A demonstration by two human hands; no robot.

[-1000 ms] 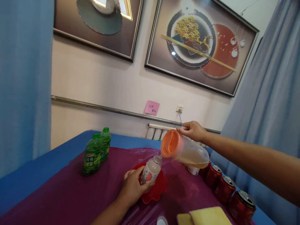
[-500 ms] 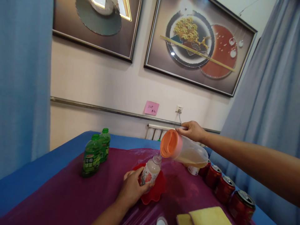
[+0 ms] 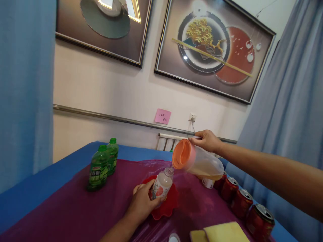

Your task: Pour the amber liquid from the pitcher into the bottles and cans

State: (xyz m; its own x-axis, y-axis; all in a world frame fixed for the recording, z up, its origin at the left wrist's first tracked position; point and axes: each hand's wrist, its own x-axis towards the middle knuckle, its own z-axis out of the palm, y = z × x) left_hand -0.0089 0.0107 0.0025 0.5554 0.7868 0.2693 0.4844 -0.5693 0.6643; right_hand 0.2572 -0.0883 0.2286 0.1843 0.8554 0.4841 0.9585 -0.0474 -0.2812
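My left hand (image 3: 144, 201) is closed around a small clear bottle (image 3: 163, 185) with a fruit picture on its label. The bottle leans slightly to the right over a red scalloped dish (image 3: 171, 201). From the right, my right hand (image 3: 207, 140) grips a translucent pitcher (image 3: 205, 164) near its top. Tipped almost level, the pitcher has its orange lid (image 3: 182, 154) close to the bottle's mouth. A pale yellowish liquid lies along the pitcher's lower side, and a thin stream seems to run from the lid into the bottle.
Two green bottles (image 3: 99, 169) stand at the left on the purple sheet (image 3: 75, 205). Several red cans (image 3: 241, 203) line the right edge. A yellow cloth (image 3: 225, 232) and a white cap (image 3: 174, 238) lie at the front. Behind are a metal rail (image 3: 113, 116) and curtains.
Hands, bottle and pitcher keep almost the same places, with the pitcher still tipped at the bottle's mouth. The whole view has shifted very slightly.
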